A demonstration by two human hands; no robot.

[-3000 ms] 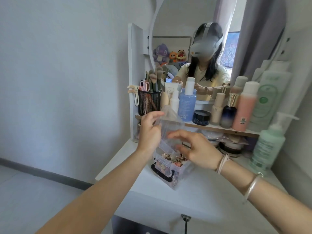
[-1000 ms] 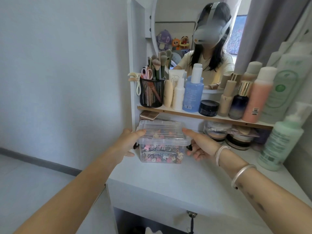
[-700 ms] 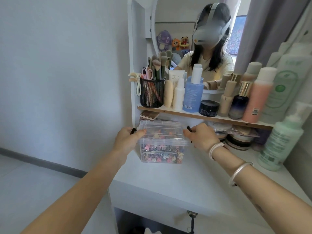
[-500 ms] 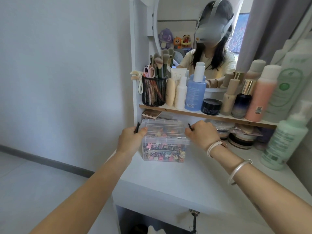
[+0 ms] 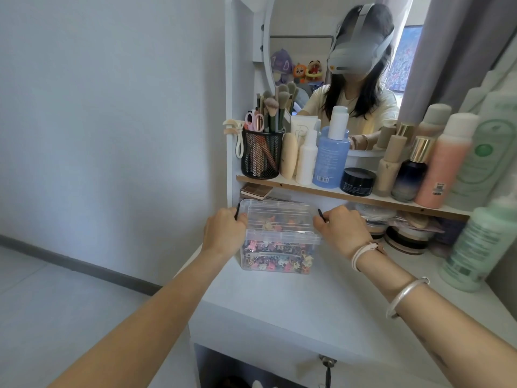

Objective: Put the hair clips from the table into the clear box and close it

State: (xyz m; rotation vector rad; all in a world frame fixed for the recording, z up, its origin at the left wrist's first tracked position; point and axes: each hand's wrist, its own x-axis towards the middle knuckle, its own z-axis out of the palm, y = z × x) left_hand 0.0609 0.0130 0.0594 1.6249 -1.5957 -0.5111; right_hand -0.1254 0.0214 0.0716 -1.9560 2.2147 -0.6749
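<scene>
The clear box (image 5: 279,236) stands on the white dressing table (image 5: 293,309), under the wooden shelf, with its lid down. Many small colourful hair clips (image 5: 275,257) fill its lower half. My left hand (image 5: 223,231) grips the box's left side, fingers curled round a black latch at the lid's edge. My right hand (image 5: 340,229) grips the right side the same way, a black latch sticking up above its fingers. No loose clips show on the tabletop.
The shelf (image 5: 349,196) just above the box carries a black mesh brush holder (image 5: 261,154), a blue bottle (image 5: 331,161), a black jar (image 5: 358,182) and more bottles. A green pump bottle (image 5: 475,245) and round compacts (image 5: 405,236) stand right of the box. A mirror behind reflects a person.
Three seconds ago the lid was up, with my hands at the open box. The lid came down, the box now stands further back, and both hands moved onto the black side latches.
</scene>
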